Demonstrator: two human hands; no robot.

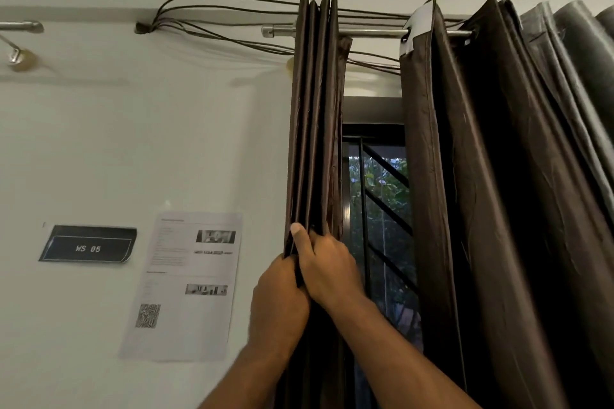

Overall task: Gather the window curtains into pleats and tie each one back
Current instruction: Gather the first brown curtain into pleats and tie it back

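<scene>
So the left curtain [315, 109] is already bunched into tight narrow pleats, hanging straight down from the rod [372, 32] at the left edge of the window [378, 209]. Both hands are on it, pressed together. The left hand [279, 295] is wrapped round the folds from the wall side. The right hand [327, 267] clamps them from the window side, just above and touching the left, with its thumb [297, 232] sticking up along the front of the pleats. The right curtain [448, 192] hangs loose on the same rod, well apart from the left one, in wide uneven folds, its top corner flopped over to show a pale backing. In the gap between them you get the dark window frame with slanted bars and green leaves outside. A bunch of thin cables [216, 10] runs along the wall [99, 143] by the rod and goes behind the curtain tops. Left of the curtain there's a printed sheet [186, 285] with a QR code, and beside it a dark sign [88, 247] reading WS 05.
</scene>
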